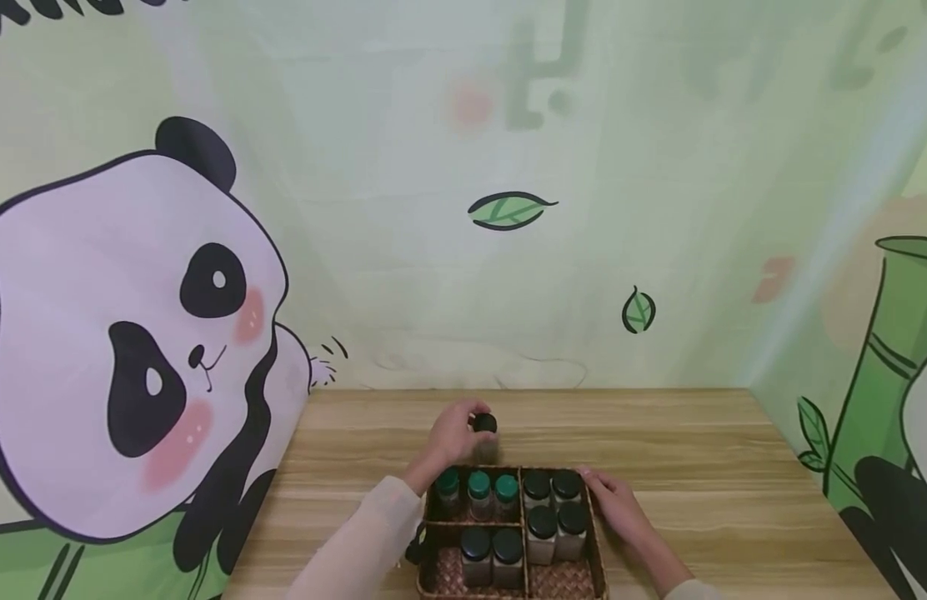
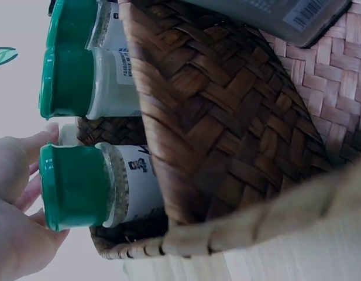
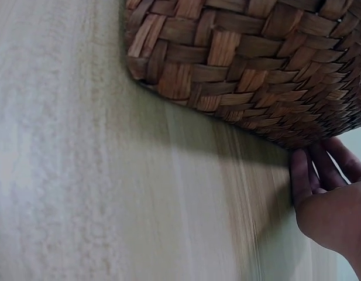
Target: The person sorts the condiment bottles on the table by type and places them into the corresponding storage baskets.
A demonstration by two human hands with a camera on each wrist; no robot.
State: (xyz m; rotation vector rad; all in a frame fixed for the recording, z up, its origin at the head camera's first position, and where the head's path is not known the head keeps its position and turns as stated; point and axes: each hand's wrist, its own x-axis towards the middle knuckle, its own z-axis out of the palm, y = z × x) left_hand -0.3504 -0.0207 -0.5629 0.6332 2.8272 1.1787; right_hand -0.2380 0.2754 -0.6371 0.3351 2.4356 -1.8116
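Note:
Behind the woven basket [image 1: 523,523], my left hand [image 1: 454,433] grips a black-capped jar [image 1: 485,450] near its top. In the left wrist view that hand [image 2: 19,205] is partly hidden by green-capped spice bottles [image 2: 75,187], and the jar is mostly out of sight. My right hand [image 1: 617,504] touches the outside of the basket at its back right corner. The right wrist view has its fingers [image 3: 301,175] against the woven wall, low near the tabletop. Several green-capped bottles [image 1: 478,496] stand in the basket's back left compartment.
Square black-capped jars [image 1: 542,533] fill part of the right compartment, and two more jars [image 1: 476,557] stand at front left. Wood-grain table [image 1: 681,450] surrounds the basket. A printed panda backdrop [image 1: 433,292] rises behind the table.

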